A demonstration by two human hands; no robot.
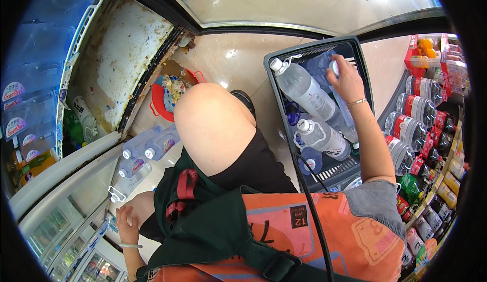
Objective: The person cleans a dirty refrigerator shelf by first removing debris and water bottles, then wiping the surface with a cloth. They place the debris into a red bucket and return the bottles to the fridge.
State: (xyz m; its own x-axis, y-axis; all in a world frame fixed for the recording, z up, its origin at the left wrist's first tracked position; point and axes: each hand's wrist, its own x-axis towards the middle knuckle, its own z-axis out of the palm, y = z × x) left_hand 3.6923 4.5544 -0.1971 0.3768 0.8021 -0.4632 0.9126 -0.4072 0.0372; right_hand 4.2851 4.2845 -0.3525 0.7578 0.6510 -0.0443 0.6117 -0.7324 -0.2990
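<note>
My right hand (347, 80) reaches into a dark grey plastic basket (283, 130). Its thumb and fingers are around the white cap of a clear plastic water bottle (340, 103). Beside that bottle lies a large clear bottle with a white cap and handle (308, 90). Lower in the basket rests another handled bottle (323, 137), and a blue-tinted bottle (310, 160) is partly hidden. My left hand (127, 219) holds nothing, fingers apart, by my knee. Close to it on the floor are a clear handled bottle (131, 183) and several blue-tinted water bottles (161, 143).
At left stands an opened drinks cooler with a white wire shelf (76, 50) and a dirty bottom (129, 34). A red bin (161, 103) holding waste is near my knee. A glass door (304, 4) spans the far side. Bottled drinks (407, 130) line the right.
</note>
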